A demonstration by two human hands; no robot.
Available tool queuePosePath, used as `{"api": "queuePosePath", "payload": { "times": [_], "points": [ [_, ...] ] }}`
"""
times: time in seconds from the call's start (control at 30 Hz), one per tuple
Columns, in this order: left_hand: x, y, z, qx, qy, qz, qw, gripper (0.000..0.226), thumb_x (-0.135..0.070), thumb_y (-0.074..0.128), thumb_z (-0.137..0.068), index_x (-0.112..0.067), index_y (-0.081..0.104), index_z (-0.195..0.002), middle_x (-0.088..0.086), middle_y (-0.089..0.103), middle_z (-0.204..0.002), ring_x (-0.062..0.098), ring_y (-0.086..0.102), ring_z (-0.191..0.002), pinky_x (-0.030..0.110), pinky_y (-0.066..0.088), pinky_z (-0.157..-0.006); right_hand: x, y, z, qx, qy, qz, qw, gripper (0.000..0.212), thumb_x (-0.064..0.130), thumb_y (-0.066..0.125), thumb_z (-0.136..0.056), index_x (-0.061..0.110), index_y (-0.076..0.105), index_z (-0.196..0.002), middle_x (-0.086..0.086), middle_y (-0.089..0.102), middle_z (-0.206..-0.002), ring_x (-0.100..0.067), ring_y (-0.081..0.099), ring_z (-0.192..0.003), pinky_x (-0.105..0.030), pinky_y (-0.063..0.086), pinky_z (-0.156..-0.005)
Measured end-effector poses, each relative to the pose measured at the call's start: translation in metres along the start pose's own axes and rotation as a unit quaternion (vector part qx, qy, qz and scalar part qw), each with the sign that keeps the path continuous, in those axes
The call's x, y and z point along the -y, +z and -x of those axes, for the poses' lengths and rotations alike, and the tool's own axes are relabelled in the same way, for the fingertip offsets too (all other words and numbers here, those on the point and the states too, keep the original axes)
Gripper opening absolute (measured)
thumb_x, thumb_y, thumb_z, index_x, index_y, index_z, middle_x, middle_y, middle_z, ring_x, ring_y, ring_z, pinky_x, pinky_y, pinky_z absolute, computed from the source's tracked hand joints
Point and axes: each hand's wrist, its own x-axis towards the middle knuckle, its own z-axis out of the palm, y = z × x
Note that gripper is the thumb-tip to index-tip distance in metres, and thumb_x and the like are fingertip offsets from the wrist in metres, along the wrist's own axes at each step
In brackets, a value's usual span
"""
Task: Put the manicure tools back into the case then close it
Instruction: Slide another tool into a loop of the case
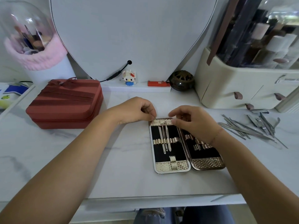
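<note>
Lying open on the table (113,159), the case (161,167) has three tools (165,136) in its left half. The left hand (137,110) pinches its 11 o'clock corner. The right hand (192,122) curls over its top edge; I cannot tell if it holds anything. A pile (252,128) of more tools lies at 3 o'clock.

White marbled tabletop (64,159) — pale heart-shaped panel (129,29) upper centre, cream organiser (226,88) upper right, red zip box (64,104) left.
</note>
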Motion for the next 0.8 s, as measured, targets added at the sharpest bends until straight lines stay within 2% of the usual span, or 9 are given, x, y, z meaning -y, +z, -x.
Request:
{"api": "queuePosePath", "payload": {
  "times": [0.1,0.17,0.23,0.33,0.4,0.5,0.6,0.8],
  "points": [
    [0.003,0.001,-0.002,-0.004,0.004,-0.006,1.0,0.016,-0.005,0.07,-0.081,-0.02,0.068,-0.079,-0.009,0.062,-0.069,-0.009,0.052,-0.053,0.003,0.038,-0.052,-0.025,-0.031,0.015,-0.108,0.041,0.017,0.993,0.011,0.018,0.069,-0.08,0.02,0.071,-0.09,0.0,0.065,-0.075,-0.013,0.058,-0.067,-0.007,0.043,-0.064],
    [0.004,0.001,-0.003,-0.007,0.011,-0.012,1.0,0.017,-0.006,0.071,-0.081,-0.022,0.068,-0.078,-0.007,0.066,-0.075,-0.009,0.054,-0.059,0.004,0.041,-0.059,-0.05,-0.054,0.028,-0.147,0.093,0.06,0.983,0.014,0.016,0.073,-0.076,0.015,0.072,-0.09,0.002,0.061,-0.071,-0.01,0.054,-0.064,-0.005,0.04,-0.06],
    [0.005,0.002,-0.004,-0.007,0.016,-0.009,1.0,0.016,-0.007,0.072,-0.08,-0.022,0.069,-0.08,-0.004,0.067,-0.079,-0.007,0.055,-0.063,0.006,0.044,-0.064,-0.072,-0.069,0.04,-0.147,0.139,0.105,0.974,0.019,0.02,0.076,-0.073,0.013,0.071,-0.09,0.004,0.056,-0.07,-0.007,0.05,-0.063,-0.01,0.037,-0.058],
    [0.007,0.004,-0.004,-0.014,0.023,0.008,1.0,0.018,-0.012,0.071,-0.082,-0.028,0.072,-0.091,-0.001,0.066,-0.082,0.002,0.054,-0.072,0.014,0.043,-0.071,-0.088,-0.075,0.051,-0.135,0.152,0.155,0.967,0.023,0.026,0.077,-0.072,0.018,0.069,-0.092,-0.003,0.057,-0.079,-0.011,0.049,-0.068,-0.017,0.032,-0.06],
    [0.006,0.008,-0.003,-0.014,0.04,0.014,0.999,0.022,-0.013,0.067,-0.086,-0.033,0.072,-0.094,0.005,0.068,-0.087,0.006,0.051,-0.071,0.018,0.041,-0.068,-0.089,-0.072,0.054,-0.137,0.15,0.144,0.968,0.019,0.023,0.076,-0.074,0.019,0.069,-0.092,-0.007,0.061,-0.087,-0.017,0.052,-0.075,-0.024,0.034,-0.065],
    [0.002,0.013,-0.001,0.001,0.065,-0.021,0.998,0.025,-0.006,0.064,-0.087,-0.027,0.074,-0.096,0.002,0.065,-0.096,0.005,0.051,-0.072,0.01,0.038,-0.065,-0.091,-0.065,0.056,-0.163,0.143,0.139,0.966,0.01,0.019,0.072,-0.076,0.022,0.069,-0.085,-0.008,0.062,-0.088,-0.02,0.053,-0.079,-0.026,0.033,-0.072],
    [0.001,0.013,0.002,0.005,0.069,-0.046,0.997,0.025,-0.002,0.063,-0.087,-0.02,0.076,-0.097,0.0,0.061,-0.095,0.001,0.05,-0.069,0.007,0.037,-0.061,-0.094,-0.063,0.058,-0.174,0.129,0.133,0.967,0.009,0.016,0.07,-0.077,0.025,0.068,-0.08,-0.008,0.061,-0.086,-0.022,0.053,-0.079,-0.029,0.035,-0.073],
    [0.0,0.011,0.003,0.026,0.07,-0.038,0.996,0.024,0.001,0.063,-0.086,-0.018,0.076,-0.091,-0.007,0.058,-0.092,-0.006,0.051,-0.061,0.005,0.035,-0.055,-0.098,-0.063,0.06,-0.178,0.122,0.12,0.969,0.012,0.014,0.07,-0.077,0.026,0.067,-0.077,-0.006,0.06,-0.085,-0.021,0.053,-0.076,-0.029,0.036,-0.073]
  ]
}}
